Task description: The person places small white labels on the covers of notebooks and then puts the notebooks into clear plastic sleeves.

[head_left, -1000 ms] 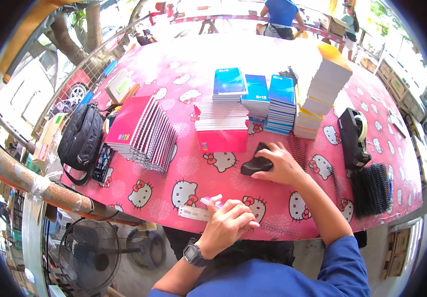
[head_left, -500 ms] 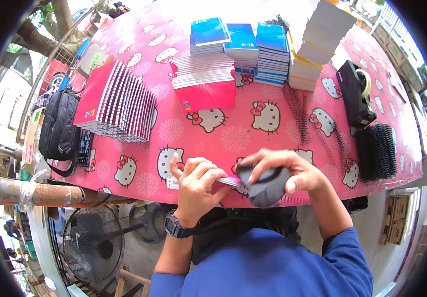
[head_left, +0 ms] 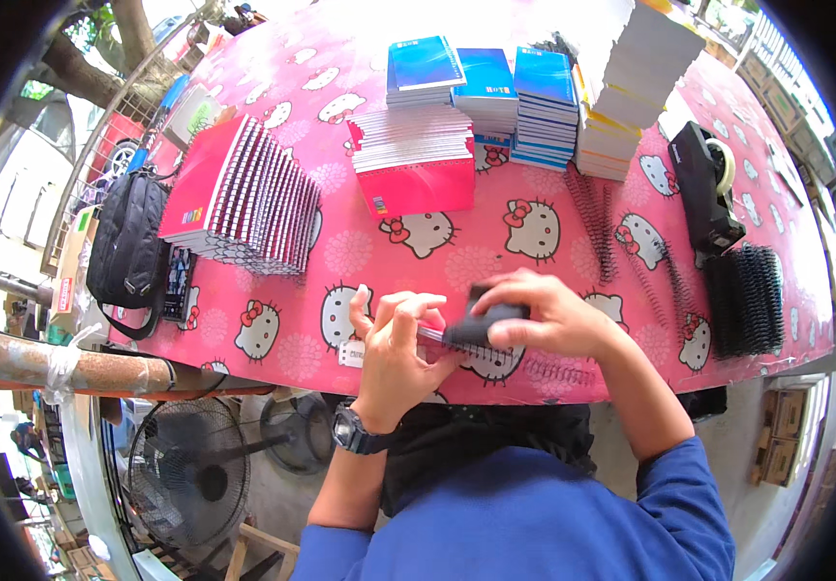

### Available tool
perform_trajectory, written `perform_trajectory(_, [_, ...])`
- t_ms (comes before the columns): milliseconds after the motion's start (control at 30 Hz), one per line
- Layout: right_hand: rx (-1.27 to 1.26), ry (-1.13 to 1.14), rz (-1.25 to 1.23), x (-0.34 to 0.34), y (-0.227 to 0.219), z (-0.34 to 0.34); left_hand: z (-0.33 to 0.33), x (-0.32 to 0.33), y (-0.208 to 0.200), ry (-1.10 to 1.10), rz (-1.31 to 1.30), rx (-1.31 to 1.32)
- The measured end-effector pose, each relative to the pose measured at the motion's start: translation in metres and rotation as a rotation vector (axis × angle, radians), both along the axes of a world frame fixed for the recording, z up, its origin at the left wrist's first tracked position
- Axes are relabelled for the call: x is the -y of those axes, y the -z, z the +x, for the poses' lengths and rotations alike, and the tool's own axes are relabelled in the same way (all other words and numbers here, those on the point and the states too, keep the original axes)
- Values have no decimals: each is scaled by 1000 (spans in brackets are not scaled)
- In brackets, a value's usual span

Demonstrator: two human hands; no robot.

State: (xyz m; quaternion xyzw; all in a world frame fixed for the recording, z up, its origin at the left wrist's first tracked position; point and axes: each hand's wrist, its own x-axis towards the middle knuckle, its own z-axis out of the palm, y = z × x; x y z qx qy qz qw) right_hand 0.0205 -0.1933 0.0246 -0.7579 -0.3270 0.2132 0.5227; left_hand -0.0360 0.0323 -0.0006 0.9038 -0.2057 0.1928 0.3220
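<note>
My left hand (head_left: 396,351) is closed on a thin pink notebook (head_left: 429,334), seen nearly edge-on near the front edge of the table. My fingers hide most of the notebook. My right hand (head_left: 551,315) grips a dark, rounded hand-held tool (head_left: 476,327) whose kind I cannot make out. The tool's tip meets the right end of the notebook. A dark wire coil (head_left: 558,370) lies on the tablecloth just below my right hand.
Pink spiral notebooks (head_left: 243,198) stand at left beside a black bag (head_left: 127,242). Pink (head_left: 418,184) and blue notebooks (head_left: 546,107) and paper stacks (head_left: 621,116) are at the back. A tape dispenser (head_left: 703,184) and black coils (head_left: 747,300) lie right. A fan (head_left: 190,470) stands below.
My right hand has drawn the tool slightly left and up, and its tip now meets the notebook's end. My left hand keeps its hold on the notebook. The view has shifted slightly.
</note>
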Motion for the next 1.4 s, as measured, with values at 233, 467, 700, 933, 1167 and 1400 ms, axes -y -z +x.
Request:
perform_trajectory(233, [-188, -49, 200, 0, 6, -1, 0, -6, 38, 25, -1047, -539])
perform_trajectory(467, [38, -132, -25, -14, -8, 18, 3, -13, 53, 156, -931, -445])
perform_trajectory(700, [267, -28, -146, -23, 0, 25, 4, -16, 60, 148, -842, -403])
perform_trajectory(933, [274, -32, -128, -35, -8, 27, 2, -13, 48, 115, -941, -509])
perform_trajectory(1167, [437, 132, -289, -39, -2, 22, 0, -9, 41, 87, -962, -591])
perform_trajectory(1400, [760, 241, -198, -33, -29, -1, 1, -3, 44, 40, -647, -321])
